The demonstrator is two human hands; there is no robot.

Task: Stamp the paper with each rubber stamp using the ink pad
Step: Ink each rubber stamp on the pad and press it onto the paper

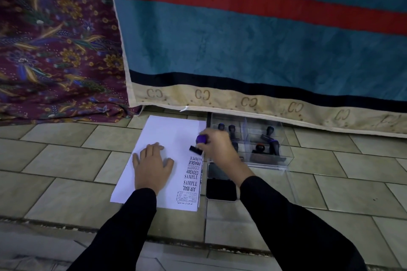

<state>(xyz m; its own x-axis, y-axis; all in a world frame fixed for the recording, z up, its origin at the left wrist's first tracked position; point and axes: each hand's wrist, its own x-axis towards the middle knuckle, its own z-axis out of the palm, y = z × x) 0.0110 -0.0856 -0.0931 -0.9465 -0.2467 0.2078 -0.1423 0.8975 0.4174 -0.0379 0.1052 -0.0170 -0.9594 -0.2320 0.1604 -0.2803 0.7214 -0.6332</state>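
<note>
The left hand point(152, 166) lies flat on the paper point(167, 132) on the tiled floor point(66, 160), fingers straight and slightly spread. The right hand point(218, 145) has its fingers curled round a purple-handled stamp point(198, 143), whose black base is tilted over the paper's right edge, above a column of stamped words. The open ink pad point(221, 190) sits just beside the paper, near a clear box point(284, 160) of stamps.

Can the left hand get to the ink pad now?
Probably yes. The left hand rests flat on the paper; the open ink pad lies just past its right edge, nothing between.
</note>
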